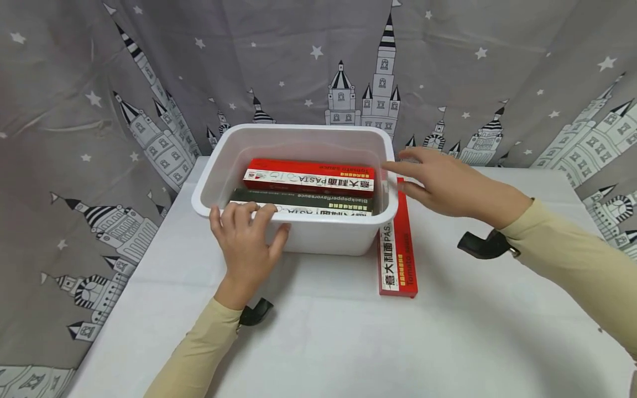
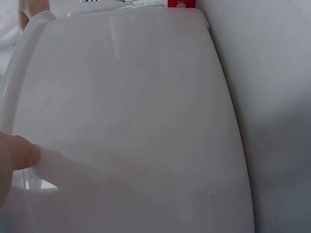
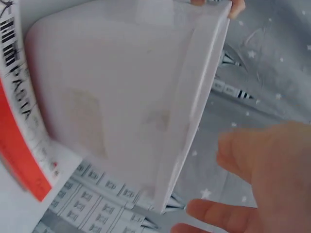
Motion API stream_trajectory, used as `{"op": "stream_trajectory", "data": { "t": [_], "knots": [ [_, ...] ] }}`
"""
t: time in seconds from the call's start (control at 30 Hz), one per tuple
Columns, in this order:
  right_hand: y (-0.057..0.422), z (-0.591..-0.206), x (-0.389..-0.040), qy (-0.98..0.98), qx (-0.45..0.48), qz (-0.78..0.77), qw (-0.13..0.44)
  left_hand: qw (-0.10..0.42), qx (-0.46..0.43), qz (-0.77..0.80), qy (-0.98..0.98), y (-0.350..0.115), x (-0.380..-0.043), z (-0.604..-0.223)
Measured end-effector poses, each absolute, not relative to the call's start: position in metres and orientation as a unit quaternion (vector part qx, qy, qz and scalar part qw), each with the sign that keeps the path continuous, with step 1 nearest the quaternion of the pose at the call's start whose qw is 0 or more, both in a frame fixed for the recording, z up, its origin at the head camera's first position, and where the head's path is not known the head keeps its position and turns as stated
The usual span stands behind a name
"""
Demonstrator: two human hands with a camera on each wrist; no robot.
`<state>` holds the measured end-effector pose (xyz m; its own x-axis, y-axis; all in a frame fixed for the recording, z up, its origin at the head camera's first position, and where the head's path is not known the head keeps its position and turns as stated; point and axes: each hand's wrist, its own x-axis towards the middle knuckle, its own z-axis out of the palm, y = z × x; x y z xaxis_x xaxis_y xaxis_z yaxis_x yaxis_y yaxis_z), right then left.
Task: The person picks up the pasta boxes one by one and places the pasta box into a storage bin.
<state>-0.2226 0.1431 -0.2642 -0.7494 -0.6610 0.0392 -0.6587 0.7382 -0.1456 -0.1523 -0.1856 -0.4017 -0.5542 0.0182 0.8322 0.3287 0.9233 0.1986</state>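
Observation:
A white plastic bin (image 1: 298,235) holds a red tomato sauce pasta box (image 1: 308,168) and, in front of it, a dark black pepper pasta box (image 1: 303,199). My left hand (image 1: 246,243) grips the bin's front rim, fingers hooked over the edge; in the left wrist view its thumb (image 2: 22,153) presses the outer wall. At the bin's right end is my right hand (image 1: 438,179), its fingers extended toward the rim. The right wrist view shows a gap between those fingers (image 3: 221,211) and the rim, with nothing held. Another red pasta box (image 1: 398,254) lies on the table beside the bin.
The bin stands on a white-covered table (image 1: 348,331). Behind it hangs a grey curtain (image 1: 298,55) printed with castles and stars. A black wrist-worn piece (image 1: 483,246) juts from the right sleeve and another (image 1: 256,312) from the left.

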Motion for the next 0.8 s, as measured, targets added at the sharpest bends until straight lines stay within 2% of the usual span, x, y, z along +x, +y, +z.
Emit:
{"op": "stream_trajectory", "data": {
  "t": [0.1, 0.33, 0.8],
  "knots": [
    [0.155, -0.269, -0.222, 0.934, -0.347, -0.081, -0.004, 0.469, -0.102, -0.168, -0.861, -0.187, -0.153, -0.402],
    [0.171, -0.291, -0.222, 0.956, -0.285, -0.072, 0.024, 0.457, -0.098, -0.176, -0.866, -0.187, -0.152, -0.402],
    [0.168, -0.343, -0.213, 0.974, -0.200, -0.093, 0.050, 0.455, -0.096, -0.178, -0.867, -0.186, -0.152, -0.402]
  ]
}}
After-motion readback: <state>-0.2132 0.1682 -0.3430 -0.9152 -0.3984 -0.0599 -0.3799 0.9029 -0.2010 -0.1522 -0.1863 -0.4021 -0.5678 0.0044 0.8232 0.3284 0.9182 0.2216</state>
